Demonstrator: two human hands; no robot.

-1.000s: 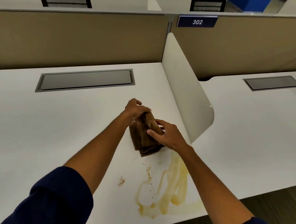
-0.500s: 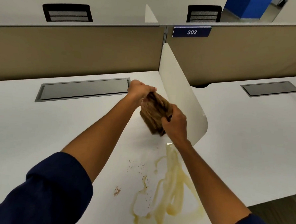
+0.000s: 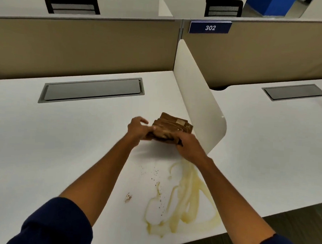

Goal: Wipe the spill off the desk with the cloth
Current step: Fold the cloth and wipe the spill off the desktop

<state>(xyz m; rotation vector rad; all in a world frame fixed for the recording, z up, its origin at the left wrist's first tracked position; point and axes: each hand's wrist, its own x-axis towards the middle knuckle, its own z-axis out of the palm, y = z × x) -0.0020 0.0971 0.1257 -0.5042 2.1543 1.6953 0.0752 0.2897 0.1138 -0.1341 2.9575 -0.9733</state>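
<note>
Both hands, left (image 3: 140, 129) and right (image 3: 190, 145), have bunched the cloth (image 3: 170, 129) since a second ago, grip closed on it; spill (image 3: 182, 198) below the grip remains unwiped.

- The folded brown fabric cloth (image 3: 172, 129) was bunched and held up off the white tabletop (image 3: 60, 144).
- The yellowish liquid spill (image 3: 181, 200), with brown specks beside it, lay unwiped near the front edge.

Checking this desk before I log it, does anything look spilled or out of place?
Yes. A yellowish liquid spill streaks the white desk near its front edge, with brown specks to its left. Both hands hold the folded brown cloth beyond it.
</note>
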